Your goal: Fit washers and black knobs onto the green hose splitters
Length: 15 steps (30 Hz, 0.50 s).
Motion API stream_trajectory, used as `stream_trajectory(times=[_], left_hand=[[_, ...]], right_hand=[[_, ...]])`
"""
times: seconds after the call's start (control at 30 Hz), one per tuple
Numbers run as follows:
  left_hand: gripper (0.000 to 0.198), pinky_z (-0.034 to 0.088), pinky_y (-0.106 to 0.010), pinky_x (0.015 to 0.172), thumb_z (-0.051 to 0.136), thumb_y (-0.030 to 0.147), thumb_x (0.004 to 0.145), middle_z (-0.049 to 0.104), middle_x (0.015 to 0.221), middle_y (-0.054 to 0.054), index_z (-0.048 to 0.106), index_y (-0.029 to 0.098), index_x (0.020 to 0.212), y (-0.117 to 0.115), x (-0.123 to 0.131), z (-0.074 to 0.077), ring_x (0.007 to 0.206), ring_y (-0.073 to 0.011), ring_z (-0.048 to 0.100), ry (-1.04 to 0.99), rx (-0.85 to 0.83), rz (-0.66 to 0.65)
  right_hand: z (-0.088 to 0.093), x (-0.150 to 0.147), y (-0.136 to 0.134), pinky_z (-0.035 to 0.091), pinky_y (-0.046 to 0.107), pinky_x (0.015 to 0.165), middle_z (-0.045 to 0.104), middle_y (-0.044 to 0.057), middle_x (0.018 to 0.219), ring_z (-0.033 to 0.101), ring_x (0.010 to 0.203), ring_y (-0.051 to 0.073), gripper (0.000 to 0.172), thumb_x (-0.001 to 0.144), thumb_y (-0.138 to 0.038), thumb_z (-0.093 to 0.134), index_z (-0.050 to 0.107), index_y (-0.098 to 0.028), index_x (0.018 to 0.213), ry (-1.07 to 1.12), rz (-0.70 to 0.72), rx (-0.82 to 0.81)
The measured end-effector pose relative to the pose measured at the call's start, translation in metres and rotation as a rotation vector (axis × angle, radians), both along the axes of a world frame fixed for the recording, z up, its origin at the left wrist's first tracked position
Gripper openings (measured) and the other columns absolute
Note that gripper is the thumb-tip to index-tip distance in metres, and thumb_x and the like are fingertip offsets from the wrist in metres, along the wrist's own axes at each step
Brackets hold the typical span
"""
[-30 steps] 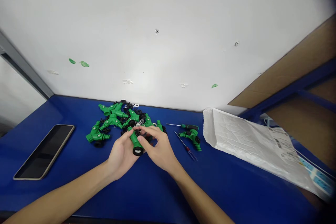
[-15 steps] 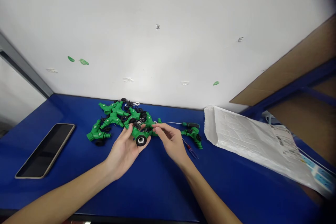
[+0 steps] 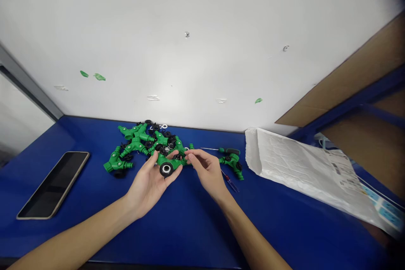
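A green plastic Y-shaped hose connector lies across the left hand, just above the palm, with its fingers curled up around the body. One end faces the person and is capped by a black ring nut with a white washer seated in its opening. The other branches run away from the palm, and small black parts sit among them, too small and tangled to make out clearly.

The right hand is to the right of the left, its fingertips bunched at the connector's far side. They are touching it or just beside it; from this view I cannot tell whether they grip it. The two hands are otherwise apart.

Just beyond the left hand's fingers lies a heap of similar green connectors, mixed with black ring nuts and white washers. To the right of the right hand are another green connector, a green-and-black-handled screwdriver and a thin red-handled screwdriver. Everything rests on a blue tabletop, with a dark smartphone left of the left hand and a white plastic mailing bag well to the right of the right hand.
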<state>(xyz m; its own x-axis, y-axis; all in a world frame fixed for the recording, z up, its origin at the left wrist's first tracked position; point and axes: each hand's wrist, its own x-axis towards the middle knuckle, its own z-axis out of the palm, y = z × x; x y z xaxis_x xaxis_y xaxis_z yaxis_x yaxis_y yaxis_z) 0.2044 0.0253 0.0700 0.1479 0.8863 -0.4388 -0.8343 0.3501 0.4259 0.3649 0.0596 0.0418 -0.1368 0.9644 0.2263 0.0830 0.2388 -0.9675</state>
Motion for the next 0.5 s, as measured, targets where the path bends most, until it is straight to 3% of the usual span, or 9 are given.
stream_trajectory(times=[0.13, 0.23, 0.33, 0.5], left_hand=[[0.016, 0.049, -0.048, 0.101, 0.051, 0.025, 0.093, 0.067, 0.118, -0.016, 0.062, 0.014, 0.094, 0.000, -0.006, -0.004, 0.124, -0.0299, 0.054, -0.003, 0.072, -0.020], [0.013, 0.053, -0.050, 0.091, 0.050, 0.024, 0.091, 0.070, 0.110, -0.014, 0.061, 0.017, 0.086, 0.001, -0.015, -0.009, 0.120, -0.0327, 0.057, 0.025, 0.124, -0.031], [0.014, 0.057, -0.046, 0.079, 0.048, 0.026, 0.089, 0.071, 0.102, -0.014, 0.059, 0.018, 0.083, 0.003, -0.024, -0.014, 0.115, -0.0331, 0.060, 0.063, 0.134, -0.051], [0.014, 0.057, -0.043, 0.076, 0.051, 0.031, 0.088, 0.070, 0.098, -0.013, 0.057, 0.019, 0.083, 0.007, -0.031, -0.020, 0.113, -0.0326, 0.061, 0.097, 0.159, -0.102]], right_hand=[[-0.002, 0.004, 0.002, 0.051, 0.028, 0.066, 0.070, 0.005, 0.082, 0.064, 0.074, 0.018, 0.024, 0.086, -0.039, 0.059, 0.070, -0.018, 0.088, -0.056, -0.028, 0.028], [-0.004, 0.015, 0.005, 0.048, 0.027, 0.063, 0.068, 0.006, 0.082, 0.061, 0.071, 0.017, 0.024, 0.088, -0.037, 0.057, 0.069, -0.017, 0.088, -0.172, -0.084, 0.089], [-0.006, 0.029, 0.005, 0.046, 0.027, 0.061, 0.067, 0.006, 0.082, 0.059, 0.069, 0.016, 0.023, 0.091, -0.034, 0.054, 0.068, -0.016, 0.088, -0.299, -0.135, 0.150], [-0.010, 0.045, -0.001, 0.043, 0.027, 0.060, 0.065, 0.003, 0.076, 0.055, 0.063, 0.015, 0.019, 0.092, -0.028, 0.051, 0.065, -0.018, 0.084, -0.556, -0.117, 0.212]])
